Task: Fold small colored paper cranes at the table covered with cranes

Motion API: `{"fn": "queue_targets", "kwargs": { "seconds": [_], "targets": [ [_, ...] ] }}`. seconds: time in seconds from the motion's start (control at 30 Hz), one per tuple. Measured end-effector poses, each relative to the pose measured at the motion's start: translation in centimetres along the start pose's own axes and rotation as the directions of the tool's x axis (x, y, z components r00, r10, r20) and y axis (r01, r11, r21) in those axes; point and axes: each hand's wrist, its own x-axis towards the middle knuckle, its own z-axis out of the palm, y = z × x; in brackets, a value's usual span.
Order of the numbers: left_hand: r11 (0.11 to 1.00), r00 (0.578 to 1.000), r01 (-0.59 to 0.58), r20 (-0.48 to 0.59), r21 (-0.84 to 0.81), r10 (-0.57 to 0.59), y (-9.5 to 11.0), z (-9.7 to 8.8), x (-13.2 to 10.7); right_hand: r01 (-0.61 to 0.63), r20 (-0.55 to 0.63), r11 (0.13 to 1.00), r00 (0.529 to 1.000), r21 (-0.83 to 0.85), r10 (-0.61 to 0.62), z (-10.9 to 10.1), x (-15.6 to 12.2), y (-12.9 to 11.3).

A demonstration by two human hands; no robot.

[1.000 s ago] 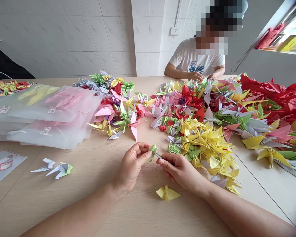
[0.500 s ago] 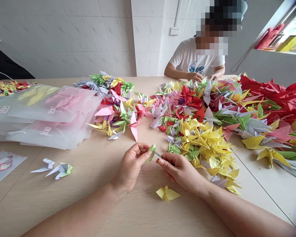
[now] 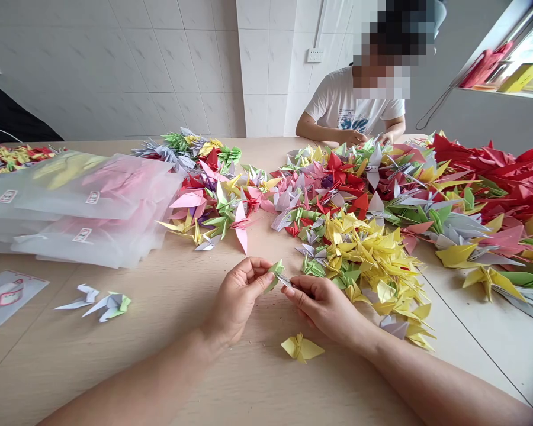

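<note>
My left hand (image 3: 236, 296) pinches a small green paper crane (image 3: 276, 271) above the wooden table (image 3: 169, 355). My right hand (image 3: 324, 305) pinches the same crane from the right, by a thin grey-white point that sticks out of it. Both hands hover close together, just left of a heap of yellow paper cranes (image 3: 368, 251). A single yellow crane (image 3: 301, 347) lies flat on the table below my right wrist.
A wide pile of coloured paper cranes (image 3: 359, 183) covers the table's middle and right, red ones (image 3: 493, 171) far right. Stacked clear bags (image 3: 80, 207) lie at left, two white cranes (image 3: 98, 300) in front. A person in a white shirt (image 3: 353, 106) sits opposite.
Almost nothing differs; my fingers have shifted very slightly on the green crane, which stays in the same spot between both hands.
</note>
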Motion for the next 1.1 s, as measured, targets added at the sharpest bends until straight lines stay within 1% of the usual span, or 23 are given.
{"fn": "queue_targets", "kwargs": {
  "seconds": [0.33, 0.67, 0.87, 1.1],
  "targets": [
    [1.0, 0.999, -0.025, -0.032, 0.009, 0.026, 0.05, 0.06, -0.12, -0.011, -0.011, 1.0, 1.0, -0.024, 0.01, 0.01, 0.09, -0.17],
    [1.0, 1.0, -0.016, 0.019, 0.019, 0.015, 0.09, 0.0, -0.09, -0.013, 0.006, 1.0, 1.0, -0.013, 0.013, 0.04, 0.05, 0.14],
    [1.0, 1.0, -0.002, 0.017, -0.007, 0.002, 0.06, 0.02, -0.16, -0.004, 0.014, 1.0, 1.0, -0.003, 0.004, 0.02, 0.07, 0.15],
    [1.0, 0.999, -0.024, 0.047, 0.01, 0.024, 0.02, -0.03, -0.17, 0.012, 0.03, 1.0, 0.999, -0.019, -0.011, 0.03, 0.16, 0.14]
  ]
}}
